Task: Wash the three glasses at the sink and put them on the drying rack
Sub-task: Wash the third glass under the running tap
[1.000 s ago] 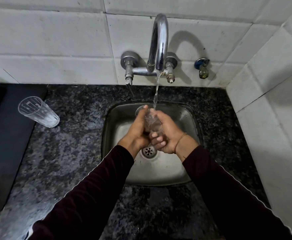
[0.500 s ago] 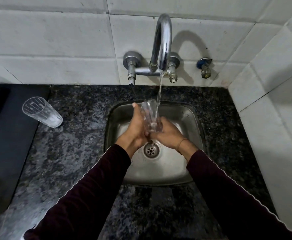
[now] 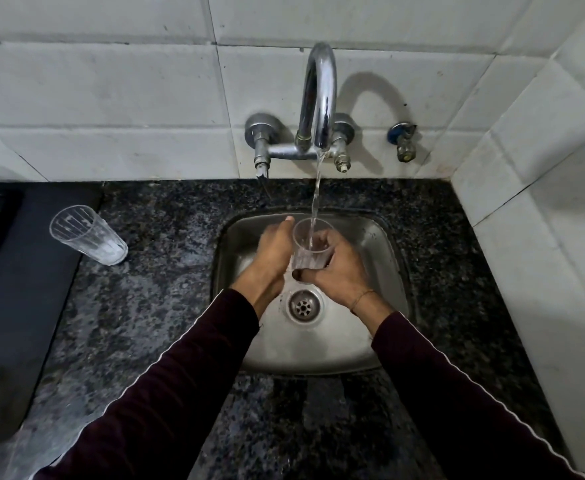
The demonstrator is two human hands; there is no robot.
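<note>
Over the steel sink my right hand grips a small clear glass upright, its mouth under the water running from the tap. My left hand lies flat against the glass's left side with straight fingers. A second, taller ribbed glass stands on the dark granite counter at the left, at the edge of a black mat. No third glass is in view.
White tiled walls close the back and the right side. A small valve sticks out of the wall right of the tap. The drain lies below the hands. A dark object sits at the far left edge.
The glass has been turned upright and lifted so the stream now falls into its mouth. My right hand has shifted to hold it by the base; my left hand has slid along its side.
</note>
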